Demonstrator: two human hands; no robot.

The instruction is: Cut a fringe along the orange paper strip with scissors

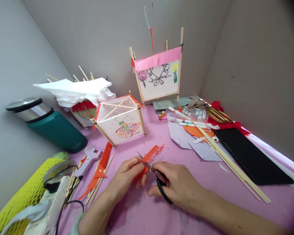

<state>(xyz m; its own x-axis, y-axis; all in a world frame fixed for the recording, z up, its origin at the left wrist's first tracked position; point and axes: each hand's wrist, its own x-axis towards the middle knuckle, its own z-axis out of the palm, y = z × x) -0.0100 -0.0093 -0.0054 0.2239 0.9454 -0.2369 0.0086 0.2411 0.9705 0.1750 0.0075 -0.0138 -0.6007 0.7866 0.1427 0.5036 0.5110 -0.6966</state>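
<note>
Pinched in my left hand (131,171) is a strip of red-orange paper (152,154), its far edge cut into a fine fringe. My right hand (178,182) grips black-handled scissors (161,186), with the blades across the paper close to my left fingers. Just beyond my hands stands a stick-framed lantern (123,125) with a colourful insect drawn on its white side. More red-orange paper (105,160) lies left of my left hand, over some thin wooden sticks.
Left are a glue gun (89,160), a teal bottle (56,129), a power strip (49,205) and yellow netting (22,192). Behind, a pink-fringed lantern (159,76) hangs from a hook. On the right lie wooden sticks (232,163), a black phone (252,156), markers (191,123) and paper sheets.
</note>
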